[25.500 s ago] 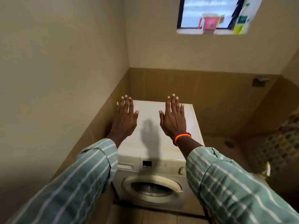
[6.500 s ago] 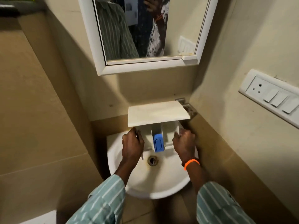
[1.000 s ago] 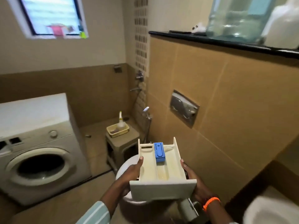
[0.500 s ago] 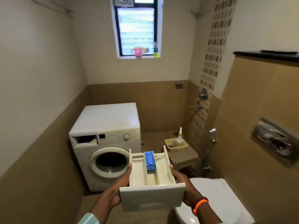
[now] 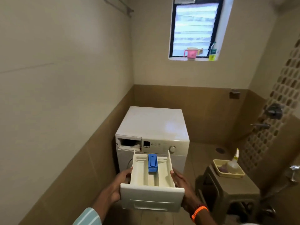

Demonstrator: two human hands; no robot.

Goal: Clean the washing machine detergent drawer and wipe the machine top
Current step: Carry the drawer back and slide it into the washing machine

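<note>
The drawer [image 5: 151,181] is gripped by the left hand [image 5: 113,187] and right hand [image 5: 183,189]. Next, it should be slid into the empty slot [image 5: 129,142] ahead.

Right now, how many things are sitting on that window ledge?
2 that I can make out: a pink mug near the middle of the ledge, and a bottle with a yellow-green label at its right end. Something pale behind the mug is too blurred to tell.

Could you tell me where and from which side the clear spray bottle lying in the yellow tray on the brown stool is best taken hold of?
Probably from above, at the clear spray bottle just below its nozzle. It leans in the yellow tray with the narrow neck uppermost and free, while the tray's rim and the brown plastic stool block low side approaches. Fingers wrap the neck more easily than the wider body.
</note>
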